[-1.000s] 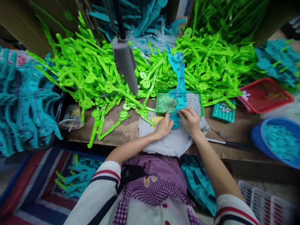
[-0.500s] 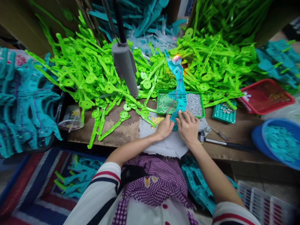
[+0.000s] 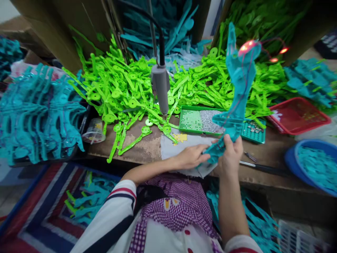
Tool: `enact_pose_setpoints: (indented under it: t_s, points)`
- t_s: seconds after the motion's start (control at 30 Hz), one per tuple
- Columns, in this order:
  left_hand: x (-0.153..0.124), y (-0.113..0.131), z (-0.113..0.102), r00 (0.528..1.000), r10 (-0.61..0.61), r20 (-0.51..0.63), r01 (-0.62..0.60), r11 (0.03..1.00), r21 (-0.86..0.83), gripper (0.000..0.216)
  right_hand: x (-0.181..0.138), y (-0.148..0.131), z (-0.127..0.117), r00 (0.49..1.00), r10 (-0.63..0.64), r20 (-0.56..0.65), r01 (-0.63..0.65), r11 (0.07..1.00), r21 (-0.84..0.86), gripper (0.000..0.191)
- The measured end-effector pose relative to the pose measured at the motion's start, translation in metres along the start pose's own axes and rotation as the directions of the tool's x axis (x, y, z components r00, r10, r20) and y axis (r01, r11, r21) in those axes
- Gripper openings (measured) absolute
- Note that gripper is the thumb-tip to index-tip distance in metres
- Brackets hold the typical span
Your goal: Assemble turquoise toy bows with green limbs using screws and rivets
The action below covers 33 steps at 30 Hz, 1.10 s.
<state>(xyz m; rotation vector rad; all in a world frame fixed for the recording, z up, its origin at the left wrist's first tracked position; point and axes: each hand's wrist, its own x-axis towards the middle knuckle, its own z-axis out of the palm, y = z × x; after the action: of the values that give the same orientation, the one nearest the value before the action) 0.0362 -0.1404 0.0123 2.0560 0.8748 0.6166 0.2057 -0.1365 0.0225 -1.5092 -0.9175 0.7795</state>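
I hold a long teal plastic shell up and tilted to the right, with thin wires along its inside and red lights glowing at its far end. My right hand is closed round its lower part, thumb on the inner face. My left hand grips the bottom end between thumb and fingers. Under the hands lies a grey cloth with a yellow cartoon figure. Just beyond it stands a green tray of small silvery screws, partly behind the shell.
A grey electric screwdriver hangs over a heap of lime-green plastic arms. Stacked teal shells fill the left. On the right are a small green box, a red basket and a blue bucket. A plastic cup stands left.
The teal shell has been lifted off the cloth and swung up to the right by my right hand. My left hand has shifted toward its bottom end. The view has turned slightly left.
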Motion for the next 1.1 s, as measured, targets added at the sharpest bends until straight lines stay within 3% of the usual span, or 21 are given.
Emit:
enact_pose_setpoints:
  t_s: [0.07, 0.13, 0.23, 0.3, 0.4, 0.47, 0.53, 0.57, 0.63, 0.7, 0.77, 0.83, 0.93, 1.03, 1.1]
  points:
    - [-0.039, 0.017, -0.013, 0.983, 0.185, 0.014, -0.185, 0.983, 0.010, 0.031, -0.022, -0.003, -0.041, 0.993, 0.112, 0.024, -0.114, 0.992, 0.057, 0.047]
    - [-0.083, 0.024, -0.020, 0.963, 0.263, -0.067, -0.258, 0.963, 0.072, 0.030, -0.047, 0.002, -0.093, 0.982, 0.181, 0.049, -0.183, 0.983, 0.018, 0.043]
    - [-0.134, 0.019, -0.018, 0.929, 0.210, -0.304, -0.161, 0.971, 0.176, 0.032, -0.071, 0.013, -0.157, 0.930, 0.357, 0.089, -0.346, 0.931, -0.117, 0.050]
    - [-0.152, 0.009, -0.011, 0.875, 0.147, -0.461, -0.051, 0.975, 0.214, 0.034, -0.074, 0.018, -0.171, 0.880, 0.447, 0.163, -0.401, 0.881, -0.251, 0.056]
    - [-0.161, -0.014, -0.006, 0.719, 0.098, -0.688, 0.123, 0.956, 0.265, 0.034, -0.063, 0.024, -0.141, 0.782, 0.488, 0.388, -0.327, 0.851, -0.411, 0.063]
    - [-0.164, -0.029, -0.009, 0.604, 0.089, -0.792, 0.230, 0.932, 0.279, 0.031, -0.049, 0.027, -0.095, 0.725, 0.410, 0.553, -0.146, 0.876, -0.459, 0.062]
    - [-0.170, -0.041, -0.016, 0.555, 0.055, -0.830, 0.318, 0.908, 0.273, 0.026, -0.033, 0.025, -0.044, 0.672, 0.238, 0.701, 0.128, 0.895, -0.427, 0.057]
    - [-0.173, -0.046, -0.020, 0.556, 0.038, -0.830, 0.349, 0.896, 0.275, 0.024, -0.025, 0.023, -0.021, 0.639, 0.139, 0.757, 0.270, 0.880, -0.390, 0.055]
    - [-0.182, -0.049, -0.026, 0.580, 0.030, -0.814, 0.378, 0.875, 0.302, 0.020, -0.011, 0.013, 0.010, 0.626, -0.060, 0.777, 0.518, 0.777, -0.357, 0.054]
    - [-0.189, -0.048, -0.028, 0.621, 0.040, -0.783, 0.376, 0.861, 0.342, 0.017, -0.007, 0.002, 0.018, 0.661, -0.259, 0.704, 0.653, 0.660, -0.370, 0.051]
    - [-0.191, -0.045, -0.027, 0.668, 0.036, -0.743, 0.361, 0.858, 0.366, 0.013, -0.019, -0.004, 0.005, 0.719, -0.382, 0.581, 0.668, 0.611, -0.424, 0.042]
    - [-0.188, -0.042, -0.021, 0.725, 0.010, -0.689, 0.332, 0.871, 0.362, 0.010, -0.048, -0.001, -0.018, 0.762, -0.395, 0.513, 0.635, 0.613, -0.471, 0.030]
    - [-0.173, -0.039, -0.012, 0.810, -0.005, -0.586, 0.239, 0.916, 0.321, 0.011, -0.104, 0.019, -0.040, 0.746, -0.315, 0.586, 0.640, 0.583, -0.501, 0.023]
    - [-0.151, -0.036, -0.008, 0.897, 0.043, -0.439, 0.097, 0.952, 0.292, 0.014, -0.141, 0.043, -0.035, 0.778, -0.276, 0.564, 0.615, 0.515, -0.597, 0.024]
    - [-0.138, -0.031, -0.008, 0.953, 0.061, -0.296, 0.025, 0.960, 0.279, 0.017, -0.144, 0.052, -0.024, 0.804, -0.250, 0.540, 0.586, 0.485, -0.649, 0.026]
